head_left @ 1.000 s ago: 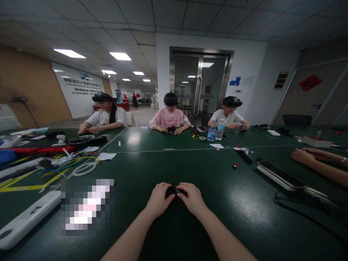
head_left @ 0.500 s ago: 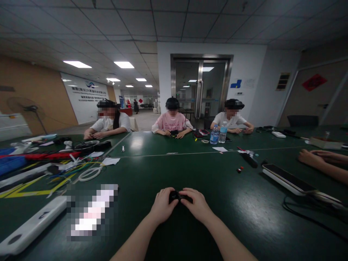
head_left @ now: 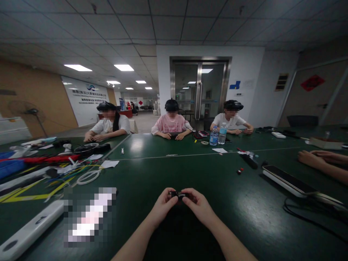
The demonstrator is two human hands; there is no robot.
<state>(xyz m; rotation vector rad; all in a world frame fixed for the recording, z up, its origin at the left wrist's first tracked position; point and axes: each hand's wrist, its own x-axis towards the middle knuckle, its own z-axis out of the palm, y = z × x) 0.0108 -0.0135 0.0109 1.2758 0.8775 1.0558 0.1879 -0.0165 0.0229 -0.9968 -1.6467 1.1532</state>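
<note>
Near the tabletop's (head_left: 152, 170) near edge, left hand (head_left: 162, 205) and right hand (head_left: 199, 206) pinching one small black part (head_left: 178, 194), liable to slip loose from fingertip-only holds.

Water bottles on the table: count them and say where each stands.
2. One water bottle stands at the far edge of the green table, before the person in white; the second bottle stands right beside it. Others may be hidden in the clutter.
</note>
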